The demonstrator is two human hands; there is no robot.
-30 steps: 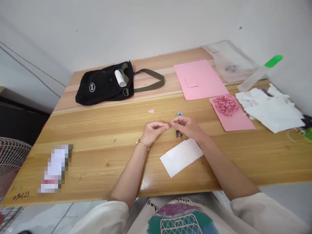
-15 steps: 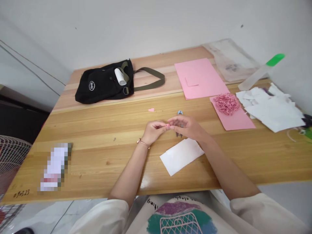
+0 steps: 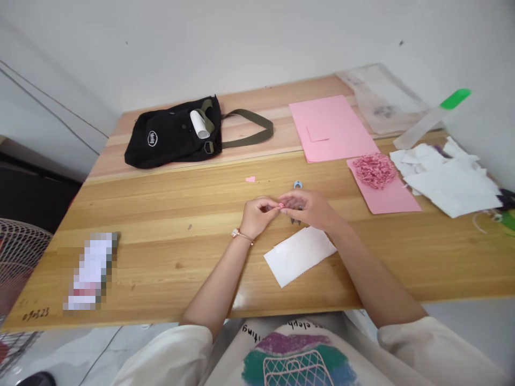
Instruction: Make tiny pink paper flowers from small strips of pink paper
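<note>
Between the fingertips of my two hands is a small pink-and-white bit (image 3: 281, 205), too small to make out further. My left hand (image 3: 259, 215) pinches it between thumb and forefinger. From the other side, thumb and fingers of my right hand (image 3: 311, 209) close in around the same bit. Partly hidden under the right hand lies a small pair of snips (image 3: 298, 185) with a blue ring end and dark points. A folded white paper (image 3: 300, 258) with a jagged edge rests just below the hands. Beyond them is a pink paper scrap (image 3: 250, 179).
A pile of pink crinkled shreds (image 3: 376, 170) sits on a pink sheet (image 3: 388, 201) at the right, beside crumpled white papers (image 3: 454, 182). Behind are pink sheets (image 3: 333, 123), a plastic bag (image 3: 382, 102) and a green-tipped translucent tube (image 3: 430, 120). A black bag (image 3: 173, 134) lies back left.
My left hand has shifted slightly right and its wrist has turned a little, bringing the pink-and-white bit closer to my right hand. The rest of the table looks the same.
</note>
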